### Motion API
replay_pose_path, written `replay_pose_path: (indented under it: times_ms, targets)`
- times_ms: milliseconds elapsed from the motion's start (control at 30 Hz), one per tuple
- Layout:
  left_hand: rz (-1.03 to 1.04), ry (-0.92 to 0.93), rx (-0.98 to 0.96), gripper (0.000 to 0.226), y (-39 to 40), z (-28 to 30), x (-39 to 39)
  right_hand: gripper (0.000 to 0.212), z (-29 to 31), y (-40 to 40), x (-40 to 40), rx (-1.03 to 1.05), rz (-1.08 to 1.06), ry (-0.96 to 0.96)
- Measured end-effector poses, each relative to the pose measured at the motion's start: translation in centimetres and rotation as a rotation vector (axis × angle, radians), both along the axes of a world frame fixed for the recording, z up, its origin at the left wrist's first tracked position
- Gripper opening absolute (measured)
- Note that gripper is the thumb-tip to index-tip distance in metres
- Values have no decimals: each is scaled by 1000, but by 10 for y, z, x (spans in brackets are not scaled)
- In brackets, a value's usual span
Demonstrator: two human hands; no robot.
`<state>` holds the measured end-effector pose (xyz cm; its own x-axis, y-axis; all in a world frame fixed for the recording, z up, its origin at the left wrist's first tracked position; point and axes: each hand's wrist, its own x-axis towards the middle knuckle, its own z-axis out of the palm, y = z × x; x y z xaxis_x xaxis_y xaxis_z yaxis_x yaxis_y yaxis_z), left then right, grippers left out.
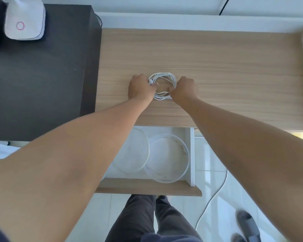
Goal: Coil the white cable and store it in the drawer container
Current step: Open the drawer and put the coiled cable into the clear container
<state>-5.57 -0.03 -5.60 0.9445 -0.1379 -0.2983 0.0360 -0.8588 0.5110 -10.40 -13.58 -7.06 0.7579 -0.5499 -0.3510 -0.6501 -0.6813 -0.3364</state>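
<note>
The white cable (162, 75) lies wound into a round coil of several loops on the light wooden desk (217, 67). My left hand (140, 87) grips the coil's left side and my right hand (184, 89) grips its right side. Both hands rest on the desktop with fingers closed on the loops. Below the desk edge the white drawer (192, 154) stands pulled out. Inside it sits a round clear plastic container (168, 158), with a round clear lid (135, 151) beside it on the left, partly hidden by my left forearm.
A dark cabinet top (42, 75) adjoins the desk on the left, with a white device (24, 20) at its far corner. Another white cord (215, 194) trails on the tiled floor at right. A grey shoe (248, 224) sits on the floor at lower right.
</note>
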Motion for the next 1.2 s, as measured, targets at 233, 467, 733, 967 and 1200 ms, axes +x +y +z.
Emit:
replay_pose_path:
  times_ms: [233,467,733,967,1200]
  targets:
    - [49,-35,-12,15,-9,-12,-13,10,1,2,2,157,-105,16]
    - [-52,-34,86,15,14,-5,-74,20,3,17,-63,275,-123,90]
    - [42,41,-163,24,45,-2,-190,20,20,33,-175,295,-56,92]
    - [73,58,-132,35,58,-22,-257,24,3,41,-226,294,34,145]
    - [87,91,31,36,66,-48,-260,30,-25,52,-207,273,163,222]
